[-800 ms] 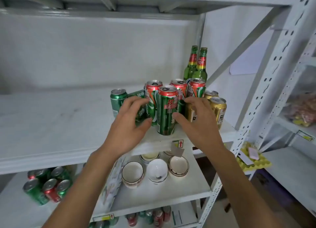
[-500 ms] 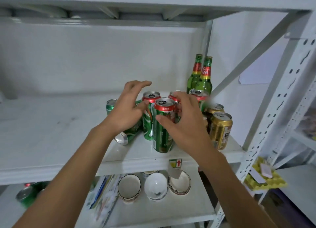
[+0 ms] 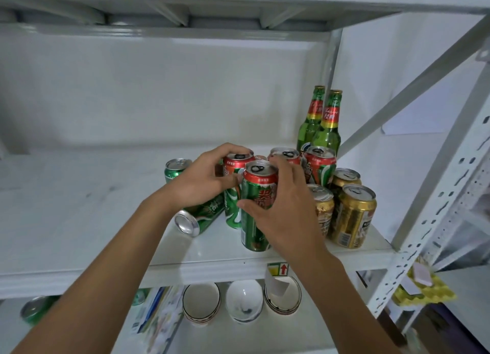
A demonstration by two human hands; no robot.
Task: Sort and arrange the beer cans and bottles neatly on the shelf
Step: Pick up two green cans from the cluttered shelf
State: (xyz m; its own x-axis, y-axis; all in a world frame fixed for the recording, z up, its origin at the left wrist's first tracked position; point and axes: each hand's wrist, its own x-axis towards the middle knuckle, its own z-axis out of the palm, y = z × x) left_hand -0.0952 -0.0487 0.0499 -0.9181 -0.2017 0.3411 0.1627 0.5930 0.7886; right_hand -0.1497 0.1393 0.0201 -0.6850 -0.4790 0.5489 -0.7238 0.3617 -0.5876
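the white metal shelf (image 3: 79, 221) carries the drinks at its right end; behind them, in the back corner, two green glass bottles (image 3: 322, 131) stand upright side by side, touching; in front of the bottles is a cluster of tall red-and-green cans, two of them (image 3: 318, 168) upright at the back right; the right hand (image 3: 286, 210) is curled round the front tall can (image 3: 254, 207), thumb on its left side and fingers over its top right, so its grip holds that can, which stands upright near the shelf's front edge; the left hand (image 3: 204, 178) wraps the tall can just behind (image 3: 234, 165), fingers arched over its lid, thumb on the near side; beneath the left wrist a green can lies on its side (image 3: 198, 218), base toward the camera; another green can (image 3: 176, 169) stands upright at the far left of the group; three gold cans (image 3: 352, 215) stand close together at the right; on the shelf below, three bowls (image 3: 244, 299) sit in a row, with another green can (image 3: 37, 310) lying at the left.
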